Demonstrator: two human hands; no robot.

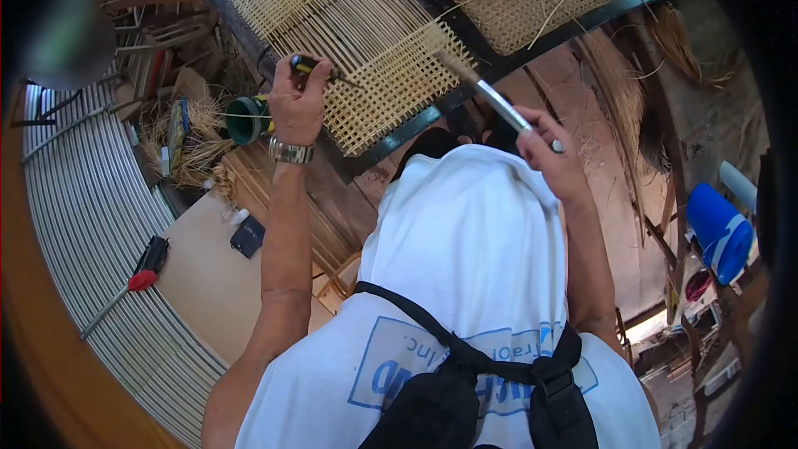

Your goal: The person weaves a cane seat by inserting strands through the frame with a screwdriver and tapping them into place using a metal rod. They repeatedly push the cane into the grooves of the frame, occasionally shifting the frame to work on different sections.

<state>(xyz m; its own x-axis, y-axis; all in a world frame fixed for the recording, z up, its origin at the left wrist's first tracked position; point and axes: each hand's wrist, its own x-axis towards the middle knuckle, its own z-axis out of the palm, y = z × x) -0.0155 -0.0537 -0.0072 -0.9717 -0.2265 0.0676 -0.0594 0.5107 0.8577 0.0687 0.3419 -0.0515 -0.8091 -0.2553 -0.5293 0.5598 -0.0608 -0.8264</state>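
A short tool with a black and yellow handle point(306, 64) is gripped in my left hand point(298, 104), its thin dark shaft pointing right over the woven cane panel point(374, 104). My right hand point(553, 150) holds a brush point(504, 106) by its silver handle, with the bristles angled up and left above the panel's right edge. The panel is woven closely near me, while long parallel strands point(362, 12) run across its middle. A dark frame surrounds it. My left wrist wears a metal watch.
Another woven panel point(507, 0) with loose strands lies at the upper right. A green container point(243, 120) and cane scraps point(202, 129) are left of my left hand. A blue container point(716, 229) stands far right. Metal rods point(91, 216) line the left.
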